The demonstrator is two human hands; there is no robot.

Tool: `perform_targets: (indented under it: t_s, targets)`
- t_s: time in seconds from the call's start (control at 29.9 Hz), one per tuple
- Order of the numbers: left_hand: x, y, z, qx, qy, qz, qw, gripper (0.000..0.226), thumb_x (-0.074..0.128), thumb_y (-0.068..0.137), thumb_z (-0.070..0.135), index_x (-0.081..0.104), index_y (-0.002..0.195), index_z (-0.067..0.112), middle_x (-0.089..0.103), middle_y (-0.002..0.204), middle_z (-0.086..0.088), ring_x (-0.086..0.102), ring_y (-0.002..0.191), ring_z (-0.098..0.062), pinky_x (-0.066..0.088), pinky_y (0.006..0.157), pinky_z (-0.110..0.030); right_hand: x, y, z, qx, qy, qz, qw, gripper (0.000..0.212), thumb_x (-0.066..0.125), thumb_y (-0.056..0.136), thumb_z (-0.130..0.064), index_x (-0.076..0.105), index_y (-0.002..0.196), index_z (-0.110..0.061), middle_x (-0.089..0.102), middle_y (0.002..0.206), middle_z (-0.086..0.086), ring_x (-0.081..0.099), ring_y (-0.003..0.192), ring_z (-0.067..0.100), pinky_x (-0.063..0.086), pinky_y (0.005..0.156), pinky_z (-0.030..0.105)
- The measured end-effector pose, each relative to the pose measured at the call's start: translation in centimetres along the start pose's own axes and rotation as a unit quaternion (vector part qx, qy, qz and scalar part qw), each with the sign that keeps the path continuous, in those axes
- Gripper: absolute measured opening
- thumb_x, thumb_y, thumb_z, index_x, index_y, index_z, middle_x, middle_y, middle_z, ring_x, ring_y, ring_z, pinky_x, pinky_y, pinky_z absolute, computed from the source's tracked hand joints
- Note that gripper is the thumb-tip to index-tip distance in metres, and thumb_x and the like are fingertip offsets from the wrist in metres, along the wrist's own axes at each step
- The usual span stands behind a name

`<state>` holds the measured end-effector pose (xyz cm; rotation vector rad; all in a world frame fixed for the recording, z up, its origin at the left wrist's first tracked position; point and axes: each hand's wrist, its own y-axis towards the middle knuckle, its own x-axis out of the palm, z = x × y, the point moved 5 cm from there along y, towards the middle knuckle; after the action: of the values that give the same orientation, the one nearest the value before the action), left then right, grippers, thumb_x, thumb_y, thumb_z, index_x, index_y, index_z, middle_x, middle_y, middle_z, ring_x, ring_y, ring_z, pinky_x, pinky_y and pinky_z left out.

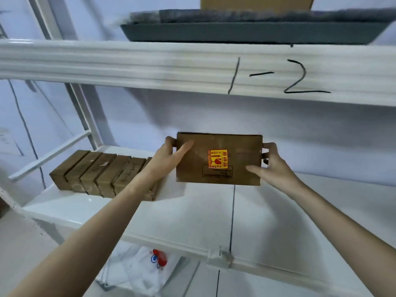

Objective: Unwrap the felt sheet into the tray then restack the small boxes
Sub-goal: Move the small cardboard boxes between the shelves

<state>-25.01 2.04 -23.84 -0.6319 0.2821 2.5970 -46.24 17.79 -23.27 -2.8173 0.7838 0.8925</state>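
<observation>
Both arms outstretched; left grip [171, 154], right grip [270, 160] clamped

Soft, even indoor light with a cool bluish cast fills the head view; no lamp is visible. The white shelf [267, 211] is bright, with faint glare near its left front edge, while the space under the upper beam [150, 65] sits in mild shade. The held box [218, 159] shows a dull sheen around its yellow sticker [217, 159]. Soft shadows lie beside the row of boxes [100, 174]. Wide-angle distortion bows the beam and tilts the uprights at the left. The grey tray [246, 33] at the top is smeared by blur, and the whole frame is slightly soft.
</observation>
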Motion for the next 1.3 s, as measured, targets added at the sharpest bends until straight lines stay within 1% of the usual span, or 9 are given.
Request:
perform_targets:
  t_s: [0.2,0.3,0.4,0.53,0.77,0.9,1.0,1.1,1.3]
  targets:
    - [10.0,-2.4,2.6,-0.075,-0.034,-0.017,0.996,0.062,0.036,0.089,0.064,0.04,0.126,0.014,0.061,0.102,-0.006,0.064,0.083,-0.024,0.054,0.077,-0.033,-6.9,-3.9,7.9,0.107,0.011,0.02,0.994,0.058,0.052,0.084,-0.058,0.03,0.11,-0.011,0.054,0.088,-0.007,0.055,0.081,0.008,0.041,0.072,0.03]
    - [14.2,-2.9,2.5,-0.071,0.022,-0.058,0.996,0.062,0.036,0.096,0.05,0.024,0.146,0.016,0.059,0.116,-0.015,0.065,0.063,-0.011,0.05,0.057,-0.018,-9.3,-5.3,11.0,0.147,0.036,0.043,0.988,0.064,0.047,0.084,-0.062,0.029,0.115,-0.01,0.053,0.093,-0.004,0.053,0.089,0.018,0.039,0.077,0.032]
    - [18.0,-3.3,2.0,-0.097,0.036,-0.129,0.986,0.068,0.039,0.094,0.05,0.017,0.149,0.018,0.062,0.111,-0.014,0.068,0.057,-0.014,0.056,0.054,-0.021,-10.9,-5.6,13.7,0.185,0.044,0.081,0.978,0.067,0.053,0.083,-0.059,0.03,0.119,-0.008,0.053,0.103,0.003,0.053,0.093,0.024,0.044,0.081,0.037]
    - [21.3,-3.6,1.9,-0.098,0.094,-0.195,0.971,0.055,0.057,0.084,0.056,0.058,0.109,0.007,0.067,0.087,-0.006,0.071,0.062,-0.018,0.061,0.063,-0.03,-11.8,-5.5,16.3,0.21,0.076,0.104,0.969,0.058,0.062,0.083,-0.044,0.031,0.115,-0.008,0.055,0.094,0.0,0.061,0.09,0.023,0.052,0.083,0.041]
    - [24.6,-2.5,2.8,-0.035,0.199,-0.297,0.933,0.059,0.058,0.075,0.068,0.056,0.086,0.011,0.069,0.058,-0.004,0.068,0.055,-0.015,0.052,0.054,-0.024,-13.0,-4.6,19.2,0.239,0.033,0.123,0.963,0.051,0.051,0.089,-0.048,0.039,0.13,-0.022,0.043,0.119,0.012,0.055,0.102,0.029,0.049,0.086,0.039]
    - [26.8,-2.7,4.4,0.033,0.309,-0.325,0.893,0.062,0.056,0.071,0.074,0.06,0.083,0.013,0.071,0.068,-0.003,0.069,0.065,-0.014,0.054,0.073,-0.03,-12.4,-4.5,20.0,0.253,0.082,0.098,0.959,0.054,0.044,0.095,-0.039,0.024,0.144,-0.026,0.063,0.093,0.005,0.067,0.081,0.03,0.053,0.082,0.04]
    - [28.8,-2.9,4.8,0.029,0.299,-0.336,0.893,0.074,0.059,0.07,0.072,0.047,0.115,0.015,0.068,0.102,-0.004,0.065,0.083,-0.018,0.053,0.07,-0.031,-11.7,-3.7,19.1,0.201,0.039,0.075,0.976,0.068,0.048,0.095,-0.03,0.007,0.149,-0.02,0.059,0.117,0.005,0.062,0.098,0.025,0.046,0.084,0.032]
    - [31.4,-3.6,5.6,-0.018,0.204,-0.401,0.893,0.087,0.061,0.079,0.059,0.02,0.144,0.019,0.052,0.135,-0.006,0.057,0.11,-0.021,0.055,0.073,-0.033,-10.9,-3.1,18.4,0.15,0.0,0.033,0.988,0.068,0.054,0.092,-0.019,0.015,0.148,-0.018,0.051,0.127,0.005,0.053,0.105,0.02,0.036,0.084,0.023]
    - [36.2,-4.2,8.8,0.029,0.111,-0.364,0.924,0.084,0.066,0.08,0.049,0.02,0.145,0.021,0.057,0.131,-0.003,0.056,0.113,-0.017,0.047,0.084,-0.027,-14.9,-3.1,20.5,0.132,-0.065,0.0,0.989,0.062,0.055,0.089,-0.021,0.03,0.145,-0.022,0.033,0.142,0.012,0.048,0.122,0.025,0.033,0.089,0.02]
